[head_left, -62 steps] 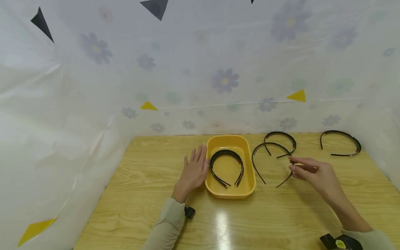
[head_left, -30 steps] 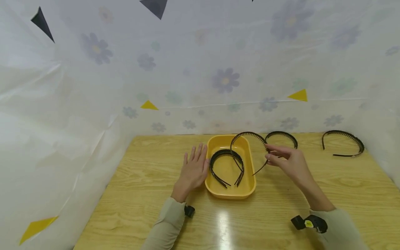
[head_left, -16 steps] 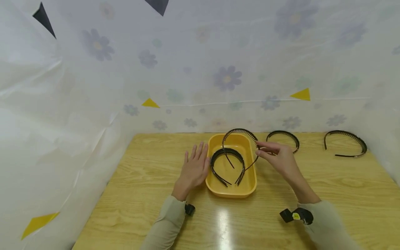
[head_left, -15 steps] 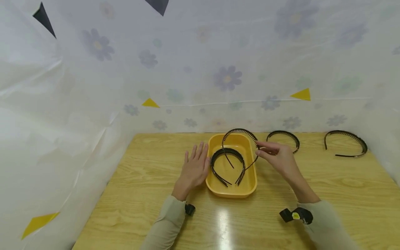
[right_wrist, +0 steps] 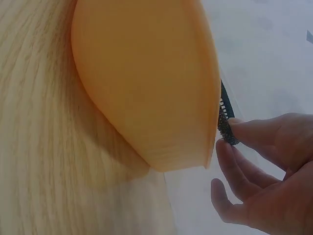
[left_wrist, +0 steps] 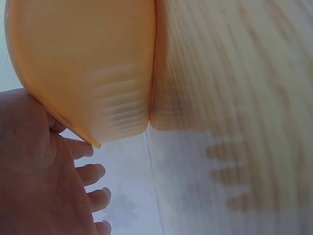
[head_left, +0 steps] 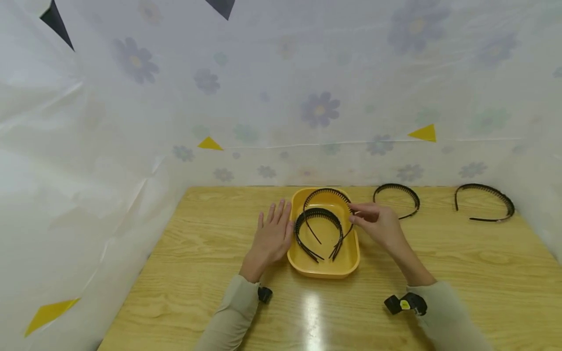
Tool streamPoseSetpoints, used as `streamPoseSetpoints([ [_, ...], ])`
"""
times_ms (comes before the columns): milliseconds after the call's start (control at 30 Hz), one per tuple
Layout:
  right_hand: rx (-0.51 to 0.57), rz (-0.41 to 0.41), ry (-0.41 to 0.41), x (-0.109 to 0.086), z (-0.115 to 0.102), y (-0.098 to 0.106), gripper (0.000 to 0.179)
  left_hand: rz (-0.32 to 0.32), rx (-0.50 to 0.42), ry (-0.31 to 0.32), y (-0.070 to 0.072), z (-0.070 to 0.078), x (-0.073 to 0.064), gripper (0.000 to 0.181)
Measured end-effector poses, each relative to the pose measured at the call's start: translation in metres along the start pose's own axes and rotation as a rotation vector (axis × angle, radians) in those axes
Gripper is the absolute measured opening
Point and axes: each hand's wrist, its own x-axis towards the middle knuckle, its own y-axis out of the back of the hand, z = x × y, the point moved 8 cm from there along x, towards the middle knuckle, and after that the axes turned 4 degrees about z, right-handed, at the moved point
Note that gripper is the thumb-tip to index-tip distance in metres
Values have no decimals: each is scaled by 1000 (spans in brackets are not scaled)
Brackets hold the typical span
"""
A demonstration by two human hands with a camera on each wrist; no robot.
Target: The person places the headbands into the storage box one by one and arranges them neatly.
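My right hand [head_left: 379, 226] pinches a black toothed headband [head_left: 327, 190] by its right side, between thumb and fingers. That headband hangs over the yellow tray [head_left: 322, 271], its lower end overlapping the headbands [head_left: 317, 213] nested together inside. In the right wrist view a dark, textured stretch of the held headband [right_wrist: 225, 125] shows just past the tray's rim; the tray wall hides the rest. My left hand [head_left: 269, 239] lies along the tray's left side with its fingers straight. Seen from the left wrist, the thumb side of that hand [left_wrist: 44, 161] touches the tray rim [left_wrist: 63, 122].
On the wooden table [head_left: 197, 292], one black headband [head_left: 397, 187] lies right of the tray near the back edge. Another headband [head_left: 487, 190] lies farther right. A white flower-print sheet [head_left: 263, 97] stands behind and at the sides.
My right hand has carried the headband leftward from the table beside the tray to over it, most recently lowering it a little. The left hand has stayed at the tray's side.
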Motion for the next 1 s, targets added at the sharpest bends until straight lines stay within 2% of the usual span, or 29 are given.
streamPoseSetpoints([
  [367,-54,-19,61,0,-12,-11,32,-17,11,12,3,1,-1,59],
  [767,-184,-51,105,2,-21,-20,32,-18,6,10,5,2,-1,59],
  [1000,-192,-87,151,2,-26,-27,30,-8,-15,3,4,2,-1,59],
])
